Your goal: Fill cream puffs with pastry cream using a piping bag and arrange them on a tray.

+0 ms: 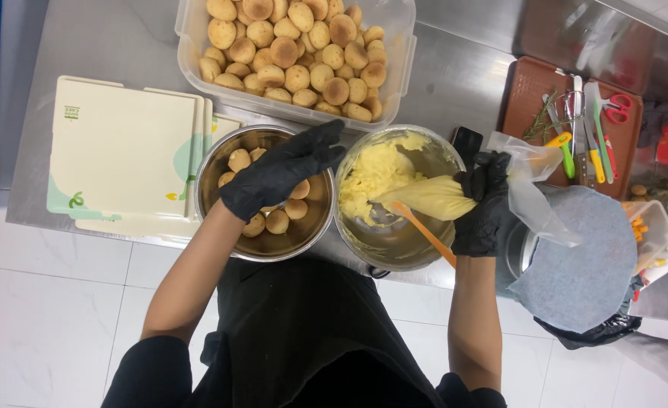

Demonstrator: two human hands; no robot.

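Cream-coloured flat boxes [122,151] lie on the steel desk [107,45], left of the pastry bowl [220,162]. Over that bowl the black-gloved left hand [277,172] spreads open, fingers apart, touching the small round puffs [277,221]. Behind it stands a clear tub [398,45] of more puffs. Right of the pastry bowl, the cream bowl [394,242] sits beneath the right hand [485,204], clamped around a filled piping bag [428,198].

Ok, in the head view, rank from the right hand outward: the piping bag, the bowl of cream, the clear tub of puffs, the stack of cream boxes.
From the right hand:
1. Piping bag, gripped in that hand.
2. Bowl of cream, just to its left, under the bag's tip.
3. Clear tub of puffs, up and left at the counter's back.
4. Stack of cream boxes, far left, past the left hand.
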